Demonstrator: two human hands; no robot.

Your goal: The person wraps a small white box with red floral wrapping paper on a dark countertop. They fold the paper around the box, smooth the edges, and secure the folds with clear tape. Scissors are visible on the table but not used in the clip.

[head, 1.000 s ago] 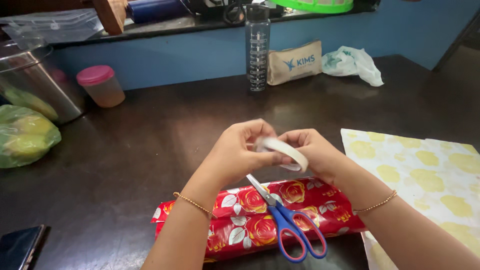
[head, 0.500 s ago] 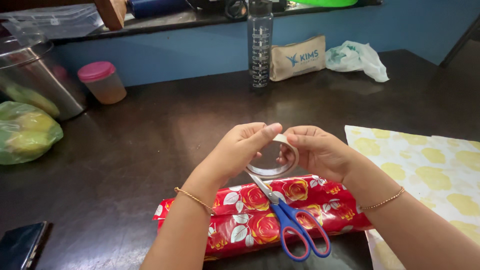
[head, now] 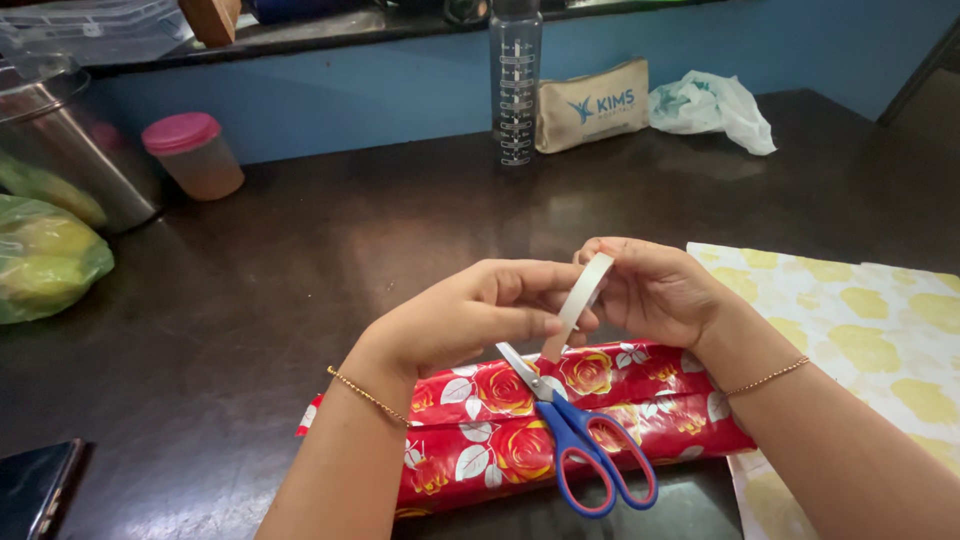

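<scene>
A: What have you got in each hand?

B: Your left hand (head: pixel 470 315) and right hand (head: pixel 655 290) both close on one roll of tape (head: pixel 580 295), held edge-on just above the parcel. The left thumb and forefinger pinch its near rim; the right fingers curl round the far side, likely to steady the ring while the other hand works at its edge.

A: And the parcel?

B: One package wrapped in red rose-print paper (head: pixel 500 440) lies on the dark table (head: pixel 300 260) right below your hands, so the tape is close to where the paper folds meet. One pair of blue-handled scissors (head: pixel 575 440) rests on top of it, blades shut and pointing up toward the tape, handles toward you, within easy reach.

A: Anything else around you?

B: One sheet of yellow-flowered paper (head: pixel 860 330) lies flat to your right, its corner touching the parcel. Well apart at the back stand one clear bottle (head: pixel 515 85), one beige pouch (head: pixel 592 105), one crumpled plastic bag (head: pixel 712 108) and one pink-lidded jar (head: pixel 193 155). At the left sit a steel pot (head: pixel 60 150) and a green bag of fruit (head: pixel 45 260).
</scene>
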